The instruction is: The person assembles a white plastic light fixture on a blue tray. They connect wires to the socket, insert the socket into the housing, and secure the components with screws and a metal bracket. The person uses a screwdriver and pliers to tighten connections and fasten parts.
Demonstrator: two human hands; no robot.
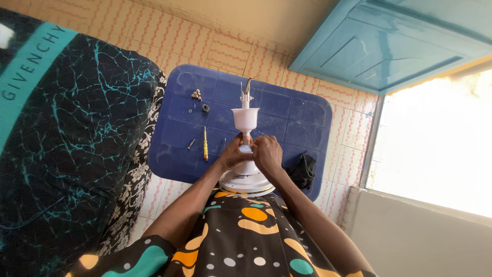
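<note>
Resting across most of the floor ahead, the blue plastic table (287, 115) is carrying the work, and the white ceiling-fan motor unit (246, 177) is standing at the middle of its near edge, partly over the person's lap, with its down-rod rising upright through a white cup-shaped canopy (245, 119). Both hands are closing around the rod just under that cup: the left hand (233, 154) is wrapping it from the left side with fingers curled tight, and the right hand (267, 154) is gripping from the right, fingers bent around the same short stretch, so neither hand is open. Working this joint well, by my reading, is calling for one hand holding the rod steady while the other is doing the turning or seating, keeping the rod upright so the wide base is not rocking on the table edge. Lying left of the hands, a yellow-handled screwdriver (205, 144) is pointing toward the far edge, a small bolt (190, 144) is sitting just beside it, and near the far left corner a cluster of screws (196, 94) and a dark washer (205, 107) are waiting. A black cloth bundle (303, 172) is sitting at the near right corner
</note>
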